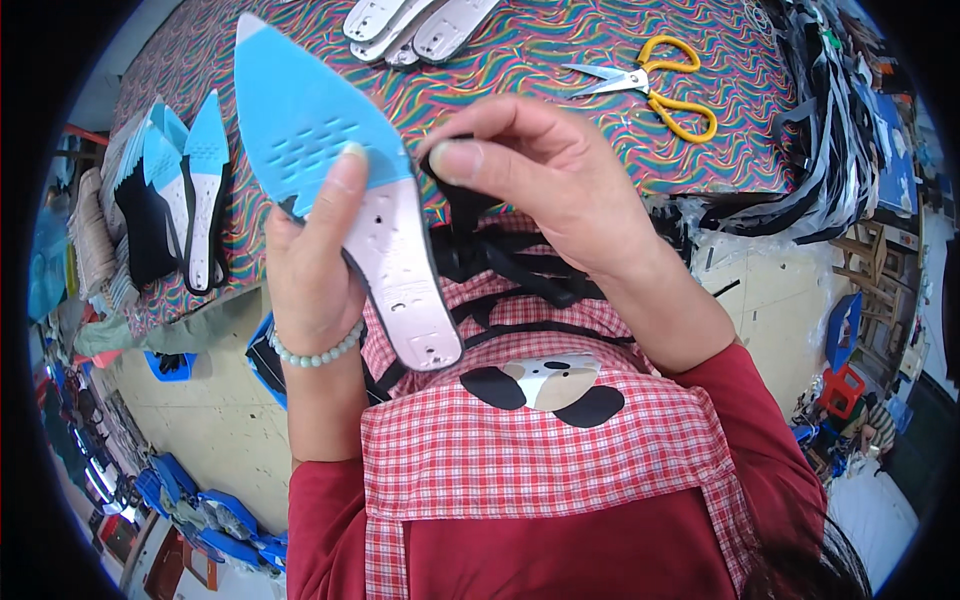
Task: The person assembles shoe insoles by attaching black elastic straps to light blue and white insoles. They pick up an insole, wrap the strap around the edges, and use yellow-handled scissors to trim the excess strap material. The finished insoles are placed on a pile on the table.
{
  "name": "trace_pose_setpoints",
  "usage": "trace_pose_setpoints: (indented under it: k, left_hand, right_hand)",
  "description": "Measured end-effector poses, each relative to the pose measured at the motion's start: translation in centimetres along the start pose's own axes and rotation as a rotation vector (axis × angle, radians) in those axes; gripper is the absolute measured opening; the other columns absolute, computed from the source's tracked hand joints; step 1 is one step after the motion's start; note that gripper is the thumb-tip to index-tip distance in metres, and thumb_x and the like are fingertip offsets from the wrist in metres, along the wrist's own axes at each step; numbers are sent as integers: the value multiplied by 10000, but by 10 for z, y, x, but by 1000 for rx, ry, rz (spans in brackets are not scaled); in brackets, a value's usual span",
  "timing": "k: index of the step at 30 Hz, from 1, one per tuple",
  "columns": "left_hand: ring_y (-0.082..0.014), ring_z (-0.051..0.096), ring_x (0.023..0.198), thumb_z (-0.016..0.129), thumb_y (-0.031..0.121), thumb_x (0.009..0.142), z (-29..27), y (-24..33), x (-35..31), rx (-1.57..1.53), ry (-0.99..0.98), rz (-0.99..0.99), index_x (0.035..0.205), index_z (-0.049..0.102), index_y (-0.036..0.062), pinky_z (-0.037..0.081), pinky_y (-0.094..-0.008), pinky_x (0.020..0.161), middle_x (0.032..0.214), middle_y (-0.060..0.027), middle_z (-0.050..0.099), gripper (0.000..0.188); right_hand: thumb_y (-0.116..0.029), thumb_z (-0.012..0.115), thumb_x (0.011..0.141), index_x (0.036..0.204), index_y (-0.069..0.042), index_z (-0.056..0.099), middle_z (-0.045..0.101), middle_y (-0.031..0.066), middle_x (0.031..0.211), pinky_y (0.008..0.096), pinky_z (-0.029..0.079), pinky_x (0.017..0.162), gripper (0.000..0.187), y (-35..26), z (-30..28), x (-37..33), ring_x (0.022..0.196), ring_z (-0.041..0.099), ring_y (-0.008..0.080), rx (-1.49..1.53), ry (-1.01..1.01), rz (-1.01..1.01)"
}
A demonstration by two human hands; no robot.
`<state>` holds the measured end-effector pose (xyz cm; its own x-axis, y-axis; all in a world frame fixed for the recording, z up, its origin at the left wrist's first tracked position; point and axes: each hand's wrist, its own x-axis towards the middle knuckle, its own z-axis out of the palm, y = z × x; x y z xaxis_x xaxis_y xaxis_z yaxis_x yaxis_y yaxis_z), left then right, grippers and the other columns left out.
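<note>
My left hand [318,255] is closed on a pointed shoe insole [400,262], its thumb lying on the upper face. The insole's toe half is light blue with rows of raised marks; its narrow heel half is pale pinkish white with a dark edge. It is held tilted, toe to the upper left. Beside the insole's right edge, my right hand [560,175] pinches a black strip [468,208] between thumb and forefinger. More black strips [545,275] lie over my lap on the red checked apron [540,460]. Whether the pinched strip is attached to the insole cannot be made out.
Yellow-handled scissors [645,82] lie half spread on the patterned tablecloth [560,115]. Several insoles [455,28] are piled at the far edge, with more blue-toed ones [207,150] stacked at left. A bundle of black strips [835,140] hangs at the table's right side.
</note>
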<state>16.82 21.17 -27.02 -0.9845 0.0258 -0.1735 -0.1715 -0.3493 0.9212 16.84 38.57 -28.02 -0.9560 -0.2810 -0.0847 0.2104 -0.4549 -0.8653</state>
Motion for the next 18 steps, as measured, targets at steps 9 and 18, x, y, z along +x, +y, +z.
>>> trace_pose_setpoints:
  k: [9,18]
  left_hand:
    - [-115,621,852,680,68,841,8,-1,-4,126,53,140,1045,622,4,478,-243,777,969,-58,661,222]
    - [-114,618,855,685,66,838,9,-11,4,254,71,221,1042,630,0,476,-246,782,962,-69,667,221]
  right_hand:
    - [-148,716,840,999,2,608,662,35,896,194,506,731,244,5,5,4,807,619,71,-8,70,-38]
    - [-59,692,836,913,4,615,633,45,912,223,491,752,126,8,-4,9,846,602,103,-489,131,-279]
